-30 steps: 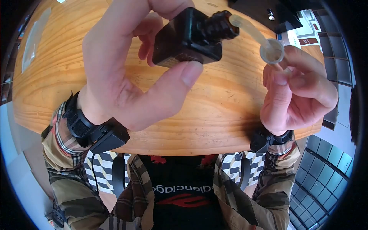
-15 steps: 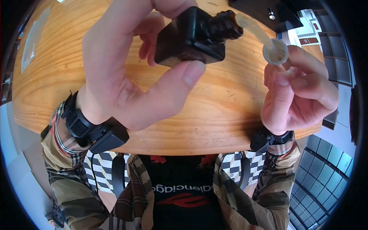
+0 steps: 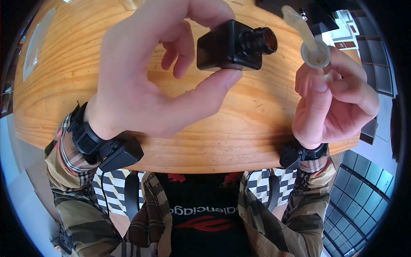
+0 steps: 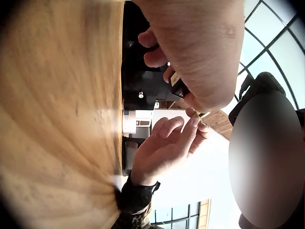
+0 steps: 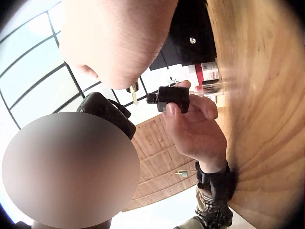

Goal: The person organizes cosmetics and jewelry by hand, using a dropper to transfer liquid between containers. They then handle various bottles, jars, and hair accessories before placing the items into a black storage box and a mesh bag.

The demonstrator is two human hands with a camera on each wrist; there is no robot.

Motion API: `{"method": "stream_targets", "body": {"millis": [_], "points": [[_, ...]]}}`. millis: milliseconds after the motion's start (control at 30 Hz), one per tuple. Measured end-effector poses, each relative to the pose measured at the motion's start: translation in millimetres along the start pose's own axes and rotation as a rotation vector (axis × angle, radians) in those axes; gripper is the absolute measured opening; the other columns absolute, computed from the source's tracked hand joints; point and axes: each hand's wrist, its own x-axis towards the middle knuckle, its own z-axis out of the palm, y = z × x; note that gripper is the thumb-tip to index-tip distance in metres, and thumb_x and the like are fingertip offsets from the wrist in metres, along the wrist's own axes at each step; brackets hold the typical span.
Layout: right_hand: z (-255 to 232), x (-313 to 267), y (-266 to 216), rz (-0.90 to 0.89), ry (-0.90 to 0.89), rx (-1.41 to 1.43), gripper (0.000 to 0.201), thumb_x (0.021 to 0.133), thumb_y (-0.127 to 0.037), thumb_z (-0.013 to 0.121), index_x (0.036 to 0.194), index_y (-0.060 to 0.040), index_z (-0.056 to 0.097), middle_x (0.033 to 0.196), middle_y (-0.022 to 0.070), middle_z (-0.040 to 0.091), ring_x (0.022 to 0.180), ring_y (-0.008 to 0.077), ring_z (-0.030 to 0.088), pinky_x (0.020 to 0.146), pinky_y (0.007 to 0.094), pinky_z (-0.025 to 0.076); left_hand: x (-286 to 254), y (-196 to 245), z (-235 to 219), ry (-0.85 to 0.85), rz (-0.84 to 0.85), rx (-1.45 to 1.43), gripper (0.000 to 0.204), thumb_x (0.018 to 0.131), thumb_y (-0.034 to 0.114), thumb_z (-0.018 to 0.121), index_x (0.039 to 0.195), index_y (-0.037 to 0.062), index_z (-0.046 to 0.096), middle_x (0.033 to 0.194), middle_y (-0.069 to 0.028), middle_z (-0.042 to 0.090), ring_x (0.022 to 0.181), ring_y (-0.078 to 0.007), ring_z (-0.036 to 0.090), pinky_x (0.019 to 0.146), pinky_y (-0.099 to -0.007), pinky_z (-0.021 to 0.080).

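Observation:
My left hand (image 3: 141, 81) grips a small square black glass bottle (image 3: 216, 47) between thumb and fingers, above the table. The bottle has no cap on and lies tilted, its threaded neck pointing right. My right hand (image 3: 338, 96) pinches a dropper (image 3: 305, 32), whose cloudy, yellowish tube rises out of a round collar and leans up to the left. A gap separates the tube's tip from the bottle's mouth. In the right wrist view, the bottle (image 5: 174, 98) shows side-on, with the dropper's tube (image 5: 135, 99) left of its neck. The fingers hide the dropper's lower end.
A wooden table (image 3: 192, 150) spreads beneath both hands. On its left side lies a clear plastic strip or bag (image 3: 38, 47). At the back right are a black object (image 3: 291, 8) and white packaging with a brown patch (image 3: 345, 45). Grey shelving (image 3: 379, 66) stands beyond the right edge.
The dropper's tip, earlier at the bottle's mouth, has come away and now points up. The bottle has shifted a little right and down, with its neck turned more toward the head camera.

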Motion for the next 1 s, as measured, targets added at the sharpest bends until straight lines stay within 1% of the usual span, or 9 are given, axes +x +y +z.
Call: {"method": "stream_targets", "body": {"millis": [67,133,267,433,567,633,767,833,1000], "points": [[-1.2,-1.1,1.5,0.003,0.001,0.009,0.021,0.1,0.005,0.054,0.111,-0.0043,0.038,0.118,0.0307,0.062,0.056,0.0132,0.054,0.047,0.0236,0.043,0.9,-0.5,0.5,-0.076,-0.118,0.015,0.056,0.082,0.005,0.077,0.13,-0.0042,0.051,0.113,-0.011,0.069,0.094,-0.0137,0.066,0.076,-0.0238,0.049],[-1.0,-1.4,0.4,0.005,0.003,0.018,0.021,0.1,0.005,0.054,0.111,-0.0043,0.038,0.119,0.0306,0.062,0.056,0.0129,0.054,0.047,0.0235,0.043,3.4,-7.5,13.2,0.044,0.099,-0.449,0.052,0.083,0.005,0.076,0.129,-0.0031,0.052,0.113,-0.0118,0.07,0.091,-0.011,0.065,0.07,-0.0212,0.046],[3.7,-1.8,-4.5,0.066,0.012,0.014,0.022,0.1,0.004,0.054,0.115,-0.0034,0.039,0.12,0.0297,0.062,0.057,0.0126,0.055,0.049,0.0237,0.044,-2.2,5.0,24.4,0.176,-0.067,-0.275,0.049,0.085,0.004,0.074,0.128,-0.0021,0.052,0.115,-0.0132,0.07,0.092,-0.0112,0.066,0.071,-0.0218,0.047],[7.3,-3.3,-3.9,0.105,0.057,0.033,0.026,0.1,0.003,0.055,0.121,-0.0016,0.041,0.12,0.0282,0.062,0.058,0.0127,0.056,0.05,0.0241,0.045,8.2,-6.9,11.0,-0.035,0.028,-0.077,0.046,0.087,0.004,0.073,0.127,-0.0012,0.052,0.116,-0.014,0.071,0.093,-0.0109,0.066,0.07,-0.0215,0.047],[6.3,-3.5,-2.1,0.081,0.047,0.028,0.025,0.101,0.001,0.055,0.123,0.0,0.044,0.119,0.0272,0.062,0.059,0.0129,0.056,0.051,0.0242,0.046,8.8,-3.2,12.2,-0.012,0.029,-0.082,0.047,0.086,0.004,0.074,0.127,-0.0003,0.052,0.114,-0.0131,0.072,0.094,-0.0106,0.067,0.068,-0.0205,0.046],[3.2,-4.0,-1.4,0.076,0.04,0.013,0.023,0.102,0.0,0.055,0.123,0.0005,0.046,0.119,0.0268,0.062,0.059,0.0131,0.056,0.051,0.0244,0.046,11.3,7.3,7.1,-0.089,-0.097,-0.079,0.048,0.086,0.006,0.075,0.127,0.0008,0.051,0.111,-0.0116,0.074,0.091,-0.0095,0.066,0.066,-0.0195,0.045],[1.0,-3.9,-2.4,0.071,0.004,0.02,0.022,0.102,-0.002,0.055,0.122,0.0015,0.049,0.119,0.0267,0.062,0.059,0.0139,0.056,0.051,0.0248,0.047,5.2,-0.6,12.9,-0.031,-0.034,-0.128,0.05,0.086,0.007,0.076,0.128,0.0013,0.05,0.109,-0.0106,0.075,0.087,-0.0078,0.065,0.065,-0.0188,0.044],[1.0,-4.3,-3.3,0.082,0.016,0.038,0.021,0.102,-0.002,0.055,0.122,0.0016,0.05,0.119,0.0268,0.061,0.059,0.0142,0.057,0.051,0.0249,0.047,10.4,7.0,6.9,-0.137,-0.139,-0.103,0.052,0.086,0.009,0.077,0.128,0.0013,0.049,0.109,-0.0106,0.075,0.084,-0.0064,0.063,0.065,-0.0186,0.043],[0.0,-5.0,-3.8,0.086,0.014,0.027,0.021,0.101,-0.001,0.053,0.122,0.0014,0.049,0.117,0.0275,0.061,0.059,0.0152,0.057,0.05,0.025,0.047,9.6,8.2,7.9,-0.13,-0.137,-0.11,0.051,0.086,0.01,0.076,0.129,0.0009,0.049,0.11,-0.0112,0.075,0.083,-0.0059,0.062,0.065,-0.0184,0.043]]}}
